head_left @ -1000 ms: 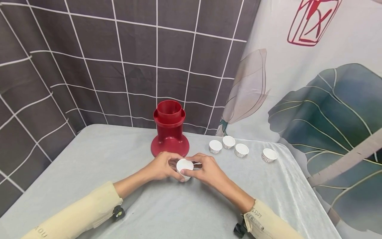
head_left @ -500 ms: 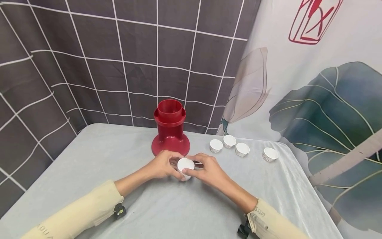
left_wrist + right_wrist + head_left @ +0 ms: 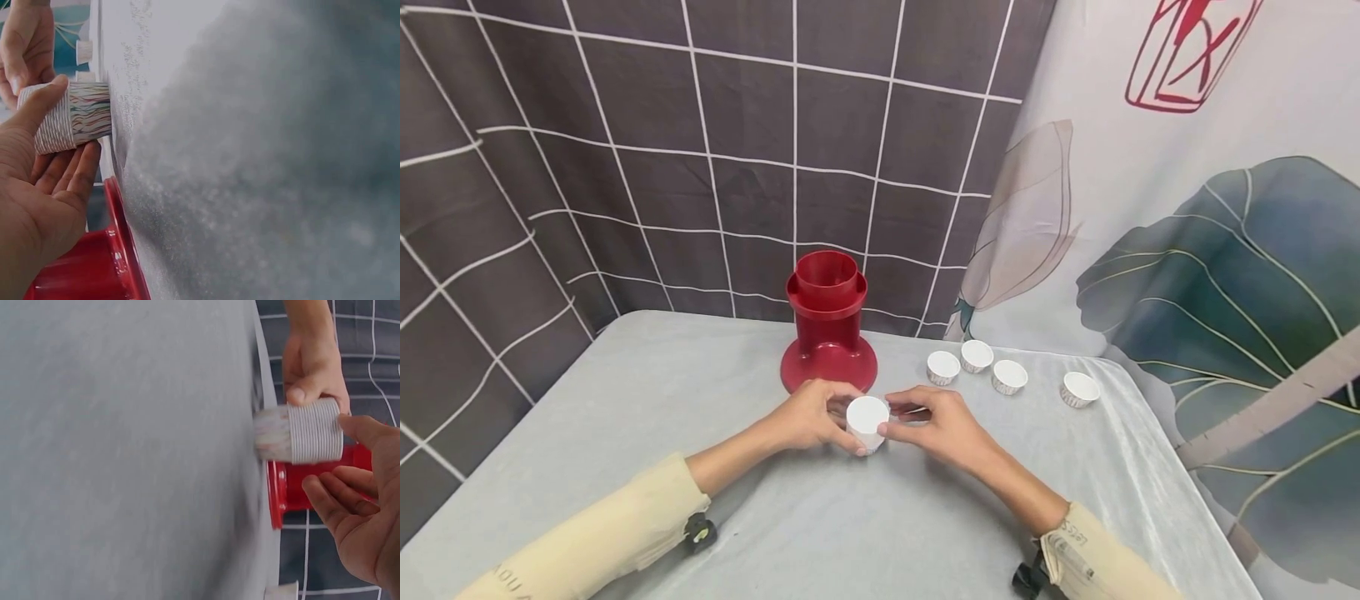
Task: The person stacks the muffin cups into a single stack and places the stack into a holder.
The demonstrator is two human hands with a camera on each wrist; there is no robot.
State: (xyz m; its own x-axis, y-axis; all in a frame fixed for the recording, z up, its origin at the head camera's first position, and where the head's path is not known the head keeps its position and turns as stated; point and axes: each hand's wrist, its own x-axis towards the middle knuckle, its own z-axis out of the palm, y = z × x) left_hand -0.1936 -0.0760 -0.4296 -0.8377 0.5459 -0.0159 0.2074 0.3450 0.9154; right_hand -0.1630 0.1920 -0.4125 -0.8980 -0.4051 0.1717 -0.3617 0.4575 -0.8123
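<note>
A stack of white paper baking cups [image 3: 867, 419] stands upright on the grey cloth; side views show many nested rims above a patterned lower wall [image 3: 90, 112]. My left hand [image 3: 811, 417] grips the stack from the left, thumb on the near side and fingers behind. On the right, my right hand [image 3: 946, 427] has its thumb tip at the rim. In the right wrist view, the fingers [image 3: 340, 497] of that hand stay apart from the stack, loosely extended. Just behind the hands stands a red plastic holder [image 3: 827, 333] with a round base and an open tube top.
Several single white baking cups [image 3: 977, 357] sit on the cloth at the back right, one [image 3: 1079, 389] farther right than the others. Dark grid-patterned fabric [image 3: 737, 183] hangs behind the table [image 3: 700, 358], and a leaf-print curtain [image 3: 1210, 275] hangs at the right.
My right hand has drawn slightly to the right. Its thumb has slid from over the top of the stack to the rim, and its fingers have loosened. The left hand holds still.
</note>
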